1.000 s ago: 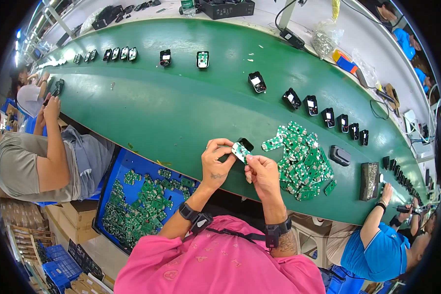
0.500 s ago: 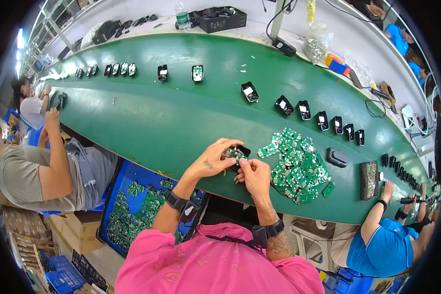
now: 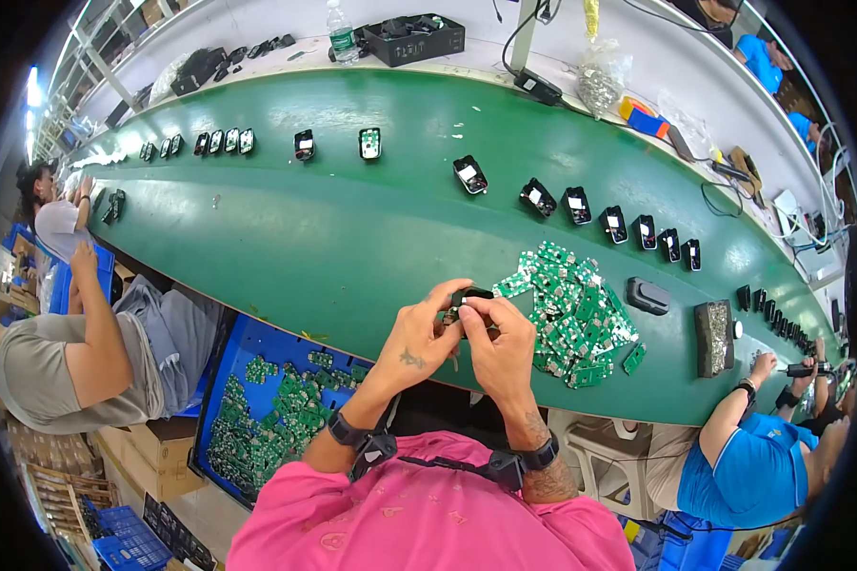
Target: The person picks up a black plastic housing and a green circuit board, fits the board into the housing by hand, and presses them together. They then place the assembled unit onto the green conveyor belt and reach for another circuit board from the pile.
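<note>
Holding black casing [image 3: 477, 293] behind fingers [image 3: 447, 290], circuit boards [image 3: 581, 321] nearby

A person wears a loose bright-pink top [image 3: 419, 509] with faint printed motifs, a thin black cord [image 3: 450, 462] across the chest and dark boxy devices [image 3: 374, 447] strapped at both wrists; tattoos mark the left hand [image 3: 415, 341] and right forearm [image 3: 548, 482]

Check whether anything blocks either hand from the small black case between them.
Nothing visible does: the left hand and right hand are both right at the black case. The pile of green circuit boards lies off to the right.
</note>
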Demonstrator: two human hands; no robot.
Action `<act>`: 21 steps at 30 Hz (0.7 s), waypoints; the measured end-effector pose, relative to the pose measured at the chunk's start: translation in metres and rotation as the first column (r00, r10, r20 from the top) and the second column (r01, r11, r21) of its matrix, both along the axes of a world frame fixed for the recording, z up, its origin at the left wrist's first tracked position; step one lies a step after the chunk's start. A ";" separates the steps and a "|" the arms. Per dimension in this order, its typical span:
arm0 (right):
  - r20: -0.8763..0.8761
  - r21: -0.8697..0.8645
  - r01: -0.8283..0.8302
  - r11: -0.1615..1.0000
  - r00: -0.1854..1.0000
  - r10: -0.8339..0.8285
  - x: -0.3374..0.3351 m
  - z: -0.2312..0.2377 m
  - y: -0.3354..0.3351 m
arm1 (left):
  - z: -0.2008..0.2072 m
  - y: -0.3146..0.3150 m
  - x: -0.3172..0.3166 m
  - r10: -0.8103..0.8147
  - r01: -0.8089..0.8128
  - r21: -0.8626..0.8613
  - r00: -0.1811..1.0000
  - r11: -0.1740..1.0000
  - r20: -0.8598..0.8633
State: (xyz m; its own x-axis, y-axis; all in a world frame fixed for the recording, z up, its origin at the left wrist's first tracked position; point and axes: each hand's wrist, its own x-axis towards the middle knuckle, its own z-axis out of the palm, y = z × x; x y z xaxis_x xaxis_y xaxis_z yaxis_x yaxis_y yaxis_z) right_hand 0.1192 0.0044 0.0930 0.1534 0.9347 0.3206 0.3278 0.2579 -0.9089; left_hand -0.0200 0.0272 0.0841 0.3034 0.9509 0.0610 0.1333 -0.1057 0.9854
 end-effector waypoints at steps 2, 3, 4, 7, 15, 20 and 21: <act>-0.005 -0.004 0.008 1.000 1.000 -0.008 0.003 -0.002 -0.002 | 0.011 -0.005 0.003 0.009 -0.010 -0.030 0.999 0.999 -0.032; 0.006 -0.007 0.019 1.000 1.000 -0.019 0.004 0.000 -0.004 | 0.015 -0.008 0.005 0.012 -0.013 -0.029 0.999 0.999 -0.033; 0.018 -0.010 0.031 0.999 0.999 -0.031 0.005 0.001 -0.006 | 0.018 -0.010 0.006 0.027 -0.027 -0.052 1.000 0.998 -0.007; 0.012 0.154 0.061 0.986 0.998 -0.063 0.004 0.005 -0.011 | 0.019 -0.016 0.011 0.093 -0.092 -0.033 0.995 0.995 0.024; 0.149 0.203 0.014 0.979 0.988 -0.045 0.010 0.027 -0.025 | 0.032 -0.030 0.019 0.259 -0.275 0.110 0.955 0.955 0.144; 0.315 0.153 -0.080 0.985 0.949 0.028 0.021 0.044 -0.027 | 0.035 -0.034 0.020 0.266 -0.269 0.298 0.963 0.916 0.054; 0.318 0.129 -0.097 0.987 0.947 0.052 0.022 0.048 -0.027 | 0.037 -0.035 0.021 0.264 -0.267 0.299 0.963 0.916 0.053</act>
